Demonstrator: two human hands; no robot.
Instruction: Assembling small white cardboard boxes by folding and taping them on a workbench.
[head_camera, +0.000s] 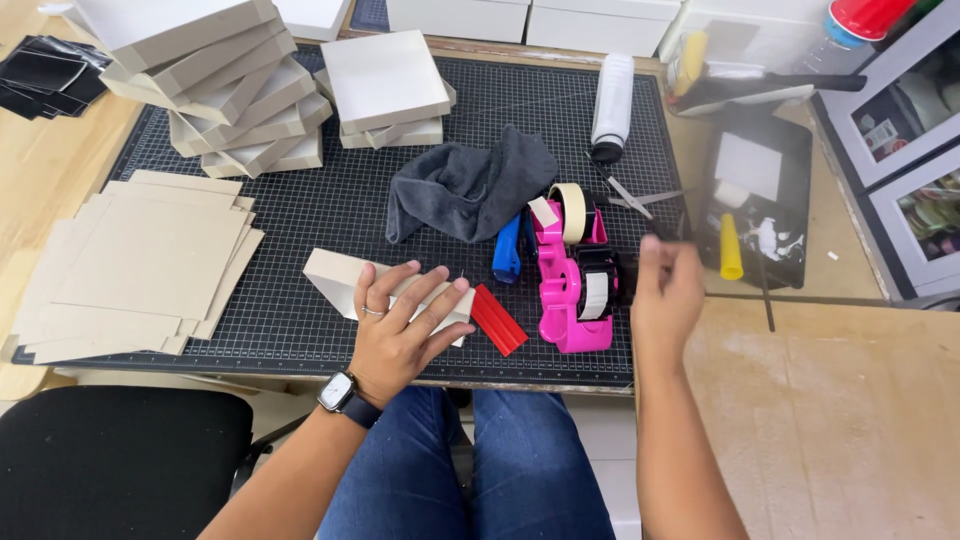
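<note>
While under left hand (400, 325): box (335, 280) (flat).

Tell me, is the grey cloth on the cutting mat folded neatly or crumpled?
Crumpled: the grey cloth lies bunched in uneven folds on the cutting mat.

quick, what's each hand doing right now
Left hand: open, fingers spread flat on the cardboard box.
Right hand: blurred beside the pink tape dispenser; grip cannot be told.

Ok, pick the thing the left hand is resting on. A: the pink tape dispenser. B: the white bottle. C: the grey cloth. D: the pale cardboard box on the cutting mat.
D: the left hand lies with fingers spread on top of the pale cardboard box at the front of the cutting mat, apart from the other three things.
</note>
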